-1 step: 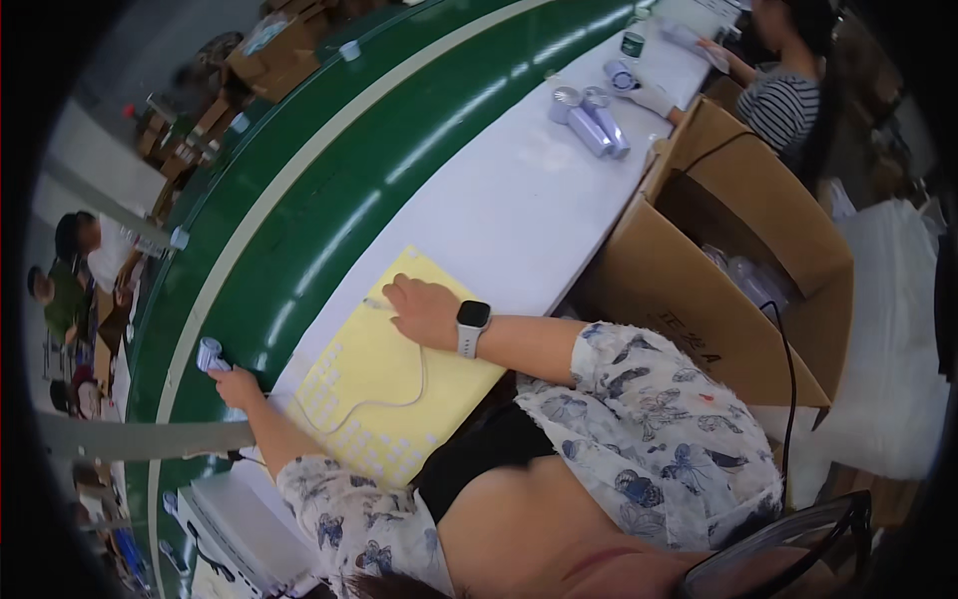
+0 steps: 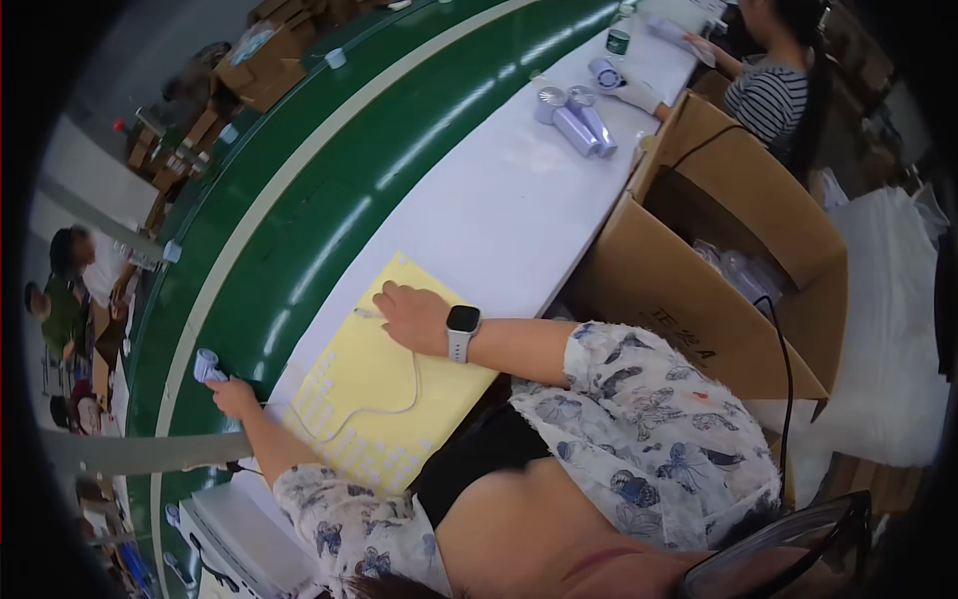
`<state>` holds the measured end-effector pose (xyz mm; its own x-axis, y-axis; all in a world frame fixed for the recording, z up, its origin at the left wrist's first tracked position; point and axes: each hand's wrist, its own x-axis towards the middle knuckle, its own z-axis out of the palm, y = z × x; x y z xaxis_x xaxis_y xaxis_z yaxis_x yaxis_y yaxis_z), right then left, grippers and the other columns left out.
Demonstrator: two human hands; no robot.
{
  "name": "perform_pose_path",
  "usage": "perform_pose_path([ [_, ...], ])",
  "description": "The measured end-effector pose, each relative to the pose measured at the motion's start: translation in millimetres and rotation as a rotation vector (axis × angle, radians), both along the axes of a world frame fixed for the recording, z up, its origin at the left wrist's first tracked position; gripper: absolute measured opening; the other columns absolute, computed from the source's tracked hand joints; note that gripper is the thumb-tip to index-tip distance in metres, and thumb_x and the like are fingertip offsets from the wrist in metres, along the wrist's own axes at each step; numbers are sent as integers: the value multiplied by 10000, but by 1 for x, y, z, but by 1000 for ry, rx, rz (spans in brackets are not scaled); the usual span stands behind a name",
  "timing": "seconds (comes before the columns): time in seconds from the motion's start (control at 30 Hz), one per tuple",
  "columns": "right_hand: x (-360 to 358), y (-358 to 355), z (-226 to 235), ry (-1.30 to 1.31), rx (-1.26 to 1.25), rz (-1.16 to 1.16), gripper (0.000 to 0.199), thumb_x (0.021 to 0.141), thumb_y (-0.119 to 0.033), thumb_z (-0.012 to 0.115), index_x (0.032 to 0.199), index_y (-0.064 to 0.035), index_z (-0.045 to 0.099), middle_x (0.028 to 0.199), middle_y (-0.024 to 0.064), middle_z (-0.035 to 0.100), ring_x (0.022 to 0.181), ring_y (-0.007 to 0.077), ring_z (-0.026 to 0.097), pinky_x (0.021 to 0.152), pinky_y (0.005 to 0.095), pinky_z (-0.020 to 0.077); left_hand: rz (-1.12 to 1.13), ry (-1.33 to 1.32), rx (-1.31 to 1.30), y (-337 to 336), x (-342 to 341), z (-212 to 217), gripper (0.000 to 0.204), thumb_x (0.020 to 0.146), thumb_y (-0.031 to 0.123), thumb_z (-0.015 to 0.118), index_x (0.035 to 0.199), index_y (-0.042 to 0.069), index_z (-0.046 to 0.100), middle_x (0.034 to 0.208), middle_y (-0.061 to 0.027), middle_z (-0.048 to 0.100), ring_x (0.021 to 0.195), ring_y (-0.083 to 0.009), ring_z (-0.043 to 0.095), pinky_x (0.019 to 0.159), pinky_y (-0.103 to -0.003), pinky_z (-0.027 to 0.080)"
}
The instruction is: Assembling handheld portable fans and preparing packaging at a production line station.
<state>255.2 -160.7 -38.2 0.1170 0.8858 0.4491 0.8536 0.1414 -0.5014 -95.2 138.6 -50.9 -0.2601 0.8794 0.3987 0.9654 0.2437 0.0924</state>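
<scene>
Viewpoint shifted a bit since the earlier frame, scene now sits slightly further left; both hands otherwise in the same spots. Left hand [image 2: 236, 397]: my fingers closed around a lavender handheld fan with a round head [image 2: 207, 365], out over the glossy green conveyor belt [image 2: 309, 230], can't tell if it touches. Right hand [image 2: 416, 319]: palm down, fingers bent, on a flat yellow sheet [image 2: 444, 374] with rows of small white labels [image 2: 319, 407]; thin white cable [image 2: 416, 377] runs out from under it and curves across the sheet. Can't tell if those fingers pinch anything. Sheet lies on the white tabletop [image 2: 479, 220]. Further along, two lavender fans [image 2: 576, 130] lie together; open brown cardboard box [image 2: 649, 270] stands beside the table, to my right
</scene>
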Motion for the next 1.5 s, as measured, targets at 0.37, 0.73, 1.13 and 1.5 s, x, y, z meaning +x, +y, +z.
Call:
perform_pose_path([
  [0.37, 23, -3, 0, 514, -146, -50, 174, 833, -79, 493, 1005, -93, 515, 748, 176, 593, 695, 360, 582, 611, 445, 446, -806, -1847, -359, -157, 78, 112, 530, 784, 3, 657, 1263, -24, 432, 1100, -115, 537, 969, -230, 603, 1036, -454, 396],
  [0.73, 29, -72, 102, 1222, -214, 462, 298, 1000, -216, 389, 951, 27, 554, 606, -8, 413, 542, 70, 373, 531, 224, 375, -936, -2455, -561, -315, 162, 119, 467, 890, 167, 601, 1278, 31, 380, 959, -100, 554, 785, -239, 608, 706, -381, 507],
  [1.13, -16, -108, 87, 1108, -419, 576, 309, 996, -193, 411, 780, 1, 515, 616, 33, 494, 545, 91, 458, 534, 234, 399, -927, -2350, -455, -319, 208, 111, 448, 940, 196, 550, 1270, 15, 306, 920, -92, 548, 770, -218, 601, 698, -351, 506],
  [1.5, -22, -115, 76, 1272, -439, 540, 294, 1012, -212, 387, 827, -9, 492, 627, 42, 500, 561, 111, 473, 552, 236, 407, -1060, -1802, -177, -329, 214, 100, 493, 902, 110, 576, 1253, 2, 246, 936, -91, 522, 783, -160, 590, 654, -288, 502],
])
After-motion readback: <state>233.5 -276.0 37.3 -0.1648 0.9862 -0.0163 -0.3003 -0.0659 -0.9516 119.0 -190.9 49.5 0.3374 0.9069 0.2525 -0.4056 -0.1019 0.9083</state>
